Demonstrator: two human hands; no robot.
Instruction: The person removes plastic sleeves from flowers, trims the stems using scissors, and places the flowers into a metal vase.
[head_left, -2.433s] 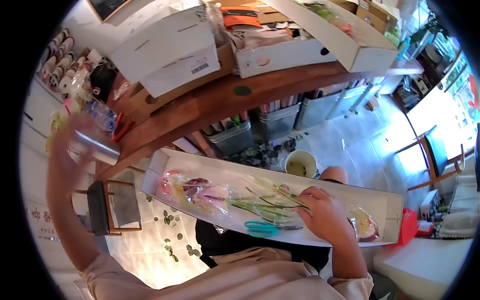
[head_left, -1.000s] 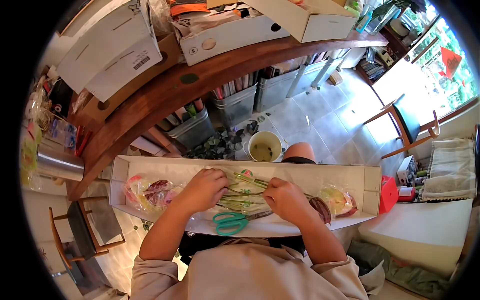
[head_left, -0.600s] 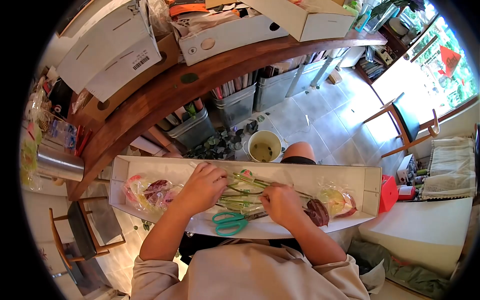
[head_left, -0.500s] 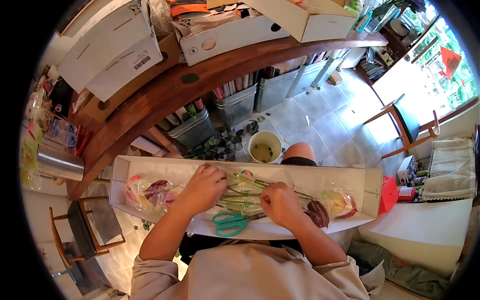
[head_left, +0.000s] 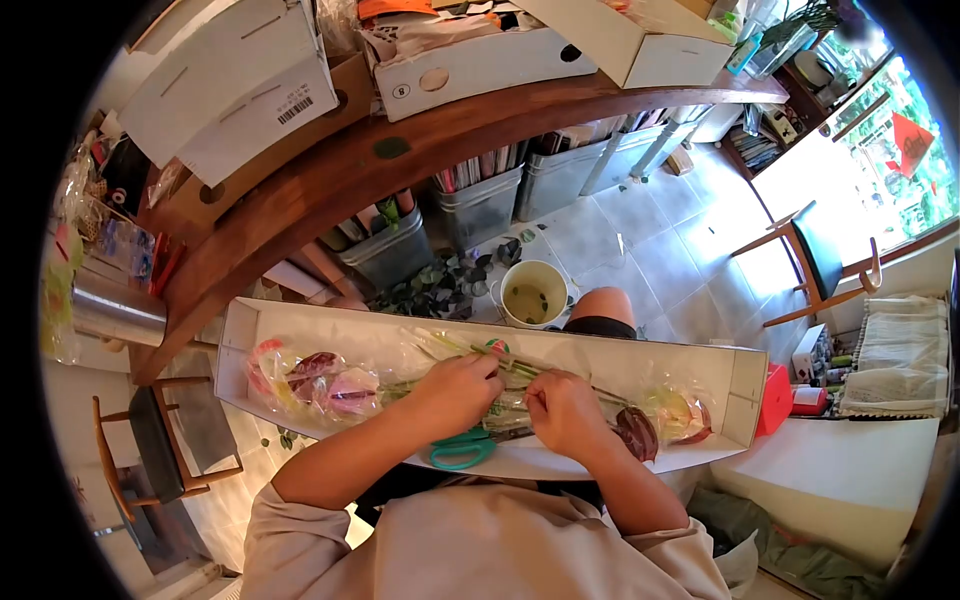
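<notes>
A long white cardboard box (head_left: pixel 735 400) lies across my lap with flowers in clear plastic sleeves inside. Pink and dark red blooms (head_left: pixel 330 385) fill its left end; a dark red bloom (head_left: pixel 636 432) and a yellowish one (head_left: pixel 680 410) are at the right. Green stems (head_left: pixel 520 368) cross the middle. My left hand (head_left: pixel 462 388) is closed, its fingertips at the stems and plastic beside a red-and-green label (head_left: pixel 497 346). My right hand (head_left: pixel 563 405) is closed right of it, fingers curled at the stems; what is pinched is hidden. Teal-handled scissors (head_left: pixel 462 450) lie below my left hand.
A white bucket (head_left: pixel 533 296) stands on the tiled floor past the box, beside cut leaves (head_left: pixel 445 285). Beyond runs a curved wooden counter (head_left: pixel 390 150) carrying cardboard boxes (head_left: pixel 490 75), with metal bins (head_left: pixel 480 210) beneath. Chairs (head_left: pixel 815 250) stand right and left.
My left hand has moved right along the stems, closer to my right hand, and its forearm now covers part of the scissors. My right hand stays almost in place.
</notes>
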